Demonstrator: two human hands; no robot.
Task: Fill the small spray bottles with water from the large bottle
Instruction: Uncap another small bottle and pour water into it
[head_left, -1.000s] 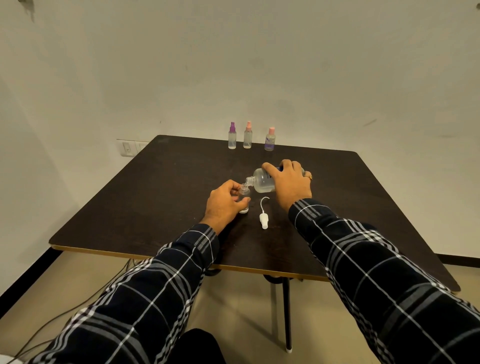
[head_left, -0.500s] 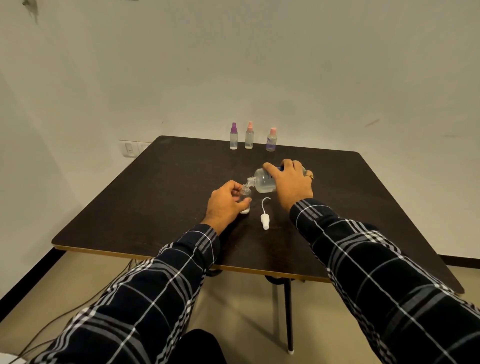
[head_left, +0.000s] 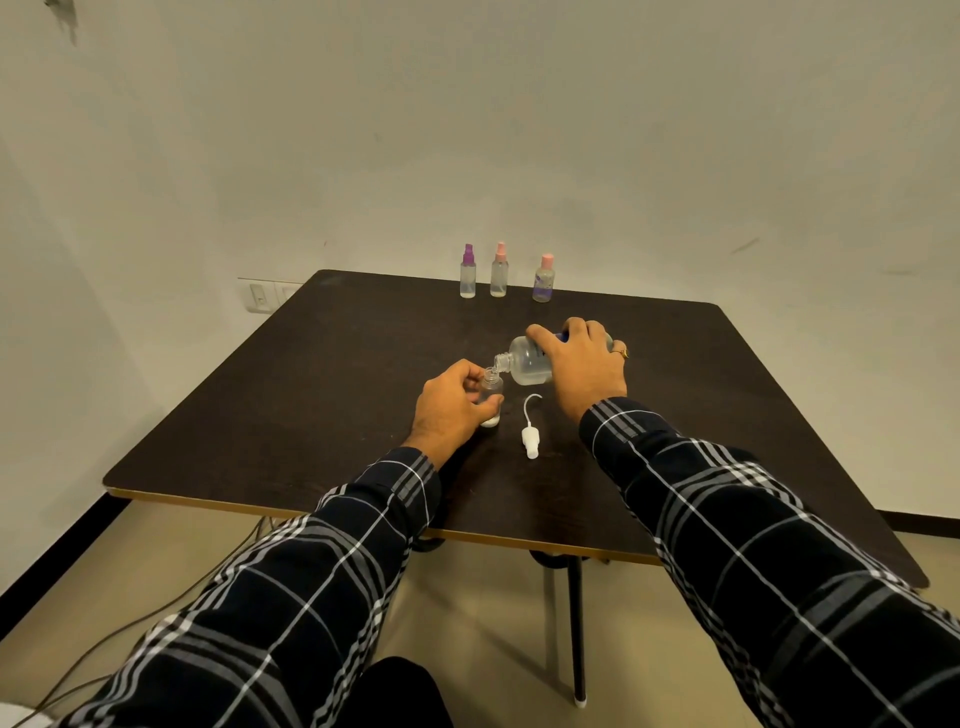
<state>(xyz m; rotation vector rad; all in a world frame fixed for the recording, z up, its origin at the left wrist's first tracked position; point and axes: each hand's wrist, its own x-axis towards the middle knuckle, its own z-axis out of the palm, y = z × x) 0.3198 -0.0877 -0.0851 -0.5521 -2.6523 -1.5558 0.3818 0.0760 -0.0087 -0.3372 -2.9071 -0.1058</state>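
My right hand (head_left: 579, 366) grips the large clear bottle (head_left: 527, 361), tipped on its side with its open neck pointing left and down. The neck meets the open mouth of a small clear spray bottle (head_left: 491, 389), which stands upright on the dark table (head_left: 322, 374). My left hand (head_left: 454, 405) is wrapped around that small bottle. Its white spray cap (head_left: 531, 439), with a thin curved tube, lies on the table just right of it.
Three small capped bottles stand in a row at the table's far edge: a purple-capped bottle (head_left: 467, 271), a pink-capped bottle (head_left: 499, 270) and a pink-capped bottle with a purple label (head_left: 544, 278). A wall socket (head_left: 260, 296) sits on the left wall. Cables run over the floor at lower left.
Both hands and the bottles keep the same pose. Only the camera view shifts slightly.
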